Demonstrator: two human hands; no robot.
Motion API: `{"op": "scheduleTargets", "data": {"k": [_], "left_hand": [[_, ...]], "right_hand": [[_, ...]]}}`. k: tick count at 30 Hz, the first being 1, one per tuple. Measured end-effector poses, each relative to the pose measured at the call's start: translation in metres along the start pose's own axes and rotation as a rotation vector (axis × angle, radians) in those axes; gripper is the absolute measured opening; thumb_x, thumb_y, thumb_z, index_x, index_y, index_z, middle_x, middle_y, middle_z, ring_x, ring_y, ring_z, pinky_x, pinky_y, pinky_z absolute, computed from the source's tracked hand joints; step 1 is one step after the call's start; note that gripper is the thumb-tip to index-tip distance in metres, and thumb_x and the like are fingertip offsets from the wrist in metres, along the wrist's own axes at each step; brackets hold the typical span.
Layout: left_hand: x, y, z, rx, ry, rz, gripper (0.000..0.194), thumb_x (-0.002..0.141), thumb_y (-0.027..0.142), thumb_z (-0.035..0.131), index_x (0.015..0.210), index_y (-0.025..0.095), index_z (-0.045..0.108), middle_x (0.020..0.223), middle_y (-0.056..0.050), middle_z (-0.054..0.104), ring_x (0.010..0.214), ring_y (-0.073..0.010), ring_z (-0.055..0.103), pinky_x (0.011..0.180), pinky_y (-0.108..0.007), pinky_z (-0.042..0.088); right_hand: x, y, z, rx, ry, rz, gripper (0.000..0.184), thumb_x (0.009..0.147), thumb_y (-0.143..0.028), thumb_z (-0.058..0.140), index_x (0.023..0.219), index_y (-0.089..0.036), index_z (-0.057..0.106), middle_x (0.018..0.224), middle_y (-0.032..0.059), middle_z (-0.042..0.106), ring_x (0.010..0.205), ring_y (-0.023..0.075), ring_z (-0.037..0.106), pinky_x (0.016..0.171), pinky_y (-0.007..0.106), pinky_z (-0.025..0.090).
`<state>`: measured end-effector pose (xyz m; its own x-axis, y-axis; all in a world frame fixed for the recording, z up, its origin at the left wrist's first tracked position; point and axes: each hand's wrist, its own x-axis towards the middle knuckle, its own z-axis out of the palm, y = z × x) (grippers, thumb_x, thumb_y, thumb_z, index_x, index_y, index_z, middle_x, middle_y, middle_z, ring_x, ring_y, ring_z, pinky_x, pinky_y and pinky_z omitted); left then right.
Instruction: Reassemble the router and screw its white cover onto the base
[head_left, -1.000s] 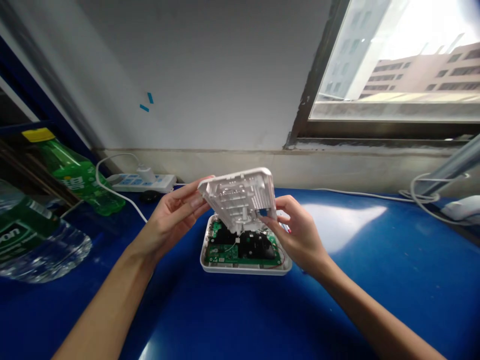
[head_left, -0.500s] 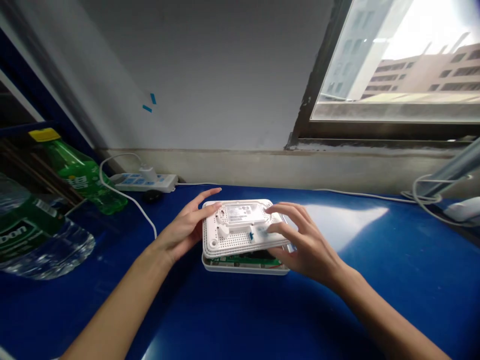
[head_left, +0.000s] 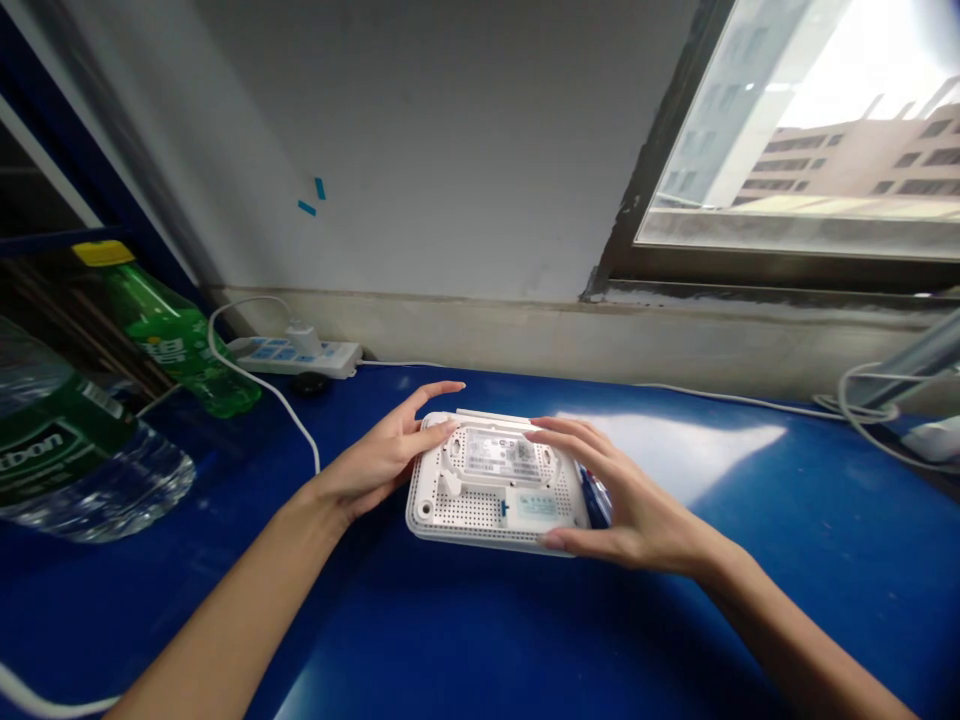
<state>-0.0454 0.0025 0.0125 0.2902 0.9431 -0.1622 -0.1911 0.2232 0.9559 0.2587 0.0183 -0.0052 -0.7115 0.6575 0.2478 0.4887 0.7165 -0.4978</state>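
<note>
A white router (head_left: pixel 480 507) lies back side up on the blue table, its perforated back cover now flush or nearly so over the base. The cover bears a printed label (head_left: pixel 495 455) and a smaller pale sticker (head_left: pixel 534 506). My left hand (head_left: pixel 382 450) grips the left end, thumb on top of the cover and index finger stretched out past the far edge. Spanning the right end, my right hand (head_left: pixel 622 490) has its fingers over the cover and its thumb at the near edge. The circuit board inside is hidden.
A dark blue item (head_left: pixel 596 498) sits partly hidden beside the router's right end. Left stand a green bottle (head_left: pixel 187 345) and a large clear bottle (head_left: pixel 90 460). A power strip (head_left: pixel 330 358) with a plugged-in charger and white cable lies by the wall. More cable (head_left: pixel 855 400) coils at right.
The back cover has come down onto the base, closing the gap where the green circuit board showed. My right thumb has moved to the near edge. The view has shifted slightly.
</note>
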Motion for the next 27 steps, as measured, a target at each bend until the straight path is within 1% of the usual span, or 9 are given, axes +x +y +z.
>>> {"op": "scheduleTargets", "data": {"k": [4, 6, 8, 10, 12, 13, 18, 23, 27], "left_hand": [[-0.002, 0.004, 0.004, 0.055, 0.022, 0.013, 0.065, 0.092, 0.030, 0.075, 0.150, 0.030, 0.044, 0.102, -0.009, 0.076, 0.087, -0.0221, 0.075, 0.071, -0.028, 0.058], [-0.002, 0.006, 0.003, 0.111, 0.051, 0.030, 0.064, 0.093, 0.033, 0.074, 0.149, 0.031, 0.044, 0.102, -0.009, 0.076, 0.087, -0.0220, 0.075, 0.071, -0.028, 0.058], [-0.001, 0.006, 0.000, 0.201, 0.140, 0.087, 0.064, 0.092, 0.037, 0.075, 0.148, 0.030, 0.045, 0.104, -0.010, 0.076, 0.091, -0.0232, 0.075, 0.073, -0.029, 0.058], [0.001, 0.006, -0.005, 0.330, 0.286, 0.179, 0.065, 0.089, 0.042, 0.077, 0.145, 0.028, 0.048, 0.109, -0.011, 0.076, 0.098, -0.0266, 0.074, 0.076, -0.032, 0.060], [0.003, 0.006, -0.011, 0.467, 0.398, 0.260, 0.058, 0.087, 0.045, 0.077, 0.138, 0.025, 0.057, 0.108, -0.012, 0.076, 0.101, -0.0299, 0.074, 0.080, -0.037, 0.061], [0.004, 0.006, -0.014, 0.522, 0.415, 0.284, 0.052, 0.088, 0.045, 0.076, 0.132, 0.023, 0.062, 0.106, -0.012, 0.076, 0.101, -0.0305, 0.074, 0.082, -0.039, 0.061], [0.006, 0.003, -0.015, 0.667, 0.337, 0.363, 0.026, 0.086, 0.039, 0.077, 0.106, 0.023, 0.078, 0.098, -0.008, 0.078, 0.094, -0.0295, 0.073, 0.089, -0.041, 0.058], [0.006, -0.005, -0.008, 0.783, 0.315, 0.409, 0.029, 0.085, 0.036, 0.076, 0.112, 0.028, 0.078, 0.103, -0.006, 0.077, 0.092, -0.0283, 0.072, 0.089, -0.039, 0.057], [0.010, -0.012, -0.005, 0.873, 0.292, 0.452, 0.025, 0.088, 0.036, 0.073, 0.110, 0.026, 0.079, 0.112, -0.008, 0.076, 0.103, -0.0311, 0.069, 0.101, -0.044, 0.051]], "right_hand": [[-0.001, 0.002, 0.002, 0.001, -0.034, 0.019, 0.095, 0.076, -0.061, 0.081, 0.157, -0.038, 0.037, 0.167, 0.0110, 0.029, 0.151, 0.0386, 0.031, 0.116, 0.063, 0.037], [-0.001, 0.003, 0.005, 0.010, -0.040, 0.023, 0.095, 0.076, -0.062, 0.081, 0.156, -0.038, 0.037, 0.167, 0.0110, 0.030, 0.151, 0.0383, 0.030, 0.117, 0.064, 0.036], [0.000, 0.004, 0.007, 0.025, -0.023, 0.019, 0.093, 0.077, -0.061, 0.081, 0.156, -0.037, 0.038, 0.164, 0.0117, 0.035, 0.150, 0.0374, 0.032, 0.117, 0.063, 0.035], [0.001, 0.004, 0.008, 0.030, 0.000, 0.013, 0.093, 0.076, -0.060, 0.082, 0.154, -0.036, 0.040, 0.161, 0.0128, 0.039, 0.149, 0.0381, 0.034, 0.116, 0.064, 0.036], [0.001, 0.003, 0.007, 0.027, 0.008, 0.020, 0.091, 0.075, -0.060, 0.083, 0.153, -0.036, 0.043, 0.159, 0.0139, 0.041, 0.148, 0.0396, 0.036, 0.115, 0.065, 0.038], [0.002, 0.003, 0.006, 0.026, 0.007, 0.027, 0.091, 0.075, -0.061, 0.083, 0.152, -0.036, 0.043, 0.158, 0.0142, 0.041, 0.147, 0.0399, 0.036, 0.114, 0.066, 0.038], [0.002, 0.003, 0.004, 0.049, -0.038, 0.044, 0.091, 0.075, -0.062, 0.082, 0.153, -0.036, 0.043, 0.158, 0.0128, 0.040, 0.146, 0.0377, 0.038, 0.116, 0.061, 0.039], [-0.001, 0.006, 0.004, 0.032, -0.051, 0.062, 0.092, 0.072, -0.063, 0.083, 0.152, -0.037, 0.046, 0.161, 0.0121, 0.039, 0.147, 0.0406, 0.038, 0.114, 0.063, 0.041], [-0.001, 0.007, 0.006, -0.025, -0.016, 0.018, 0.079, 0.081, -0.058, 0.078, 0.151, -0.037, 0.048, 0.162, 0.0116, 0.040, 0.147, 0.0401, 0.037, 0.113, 0.066, 0.041]]}}
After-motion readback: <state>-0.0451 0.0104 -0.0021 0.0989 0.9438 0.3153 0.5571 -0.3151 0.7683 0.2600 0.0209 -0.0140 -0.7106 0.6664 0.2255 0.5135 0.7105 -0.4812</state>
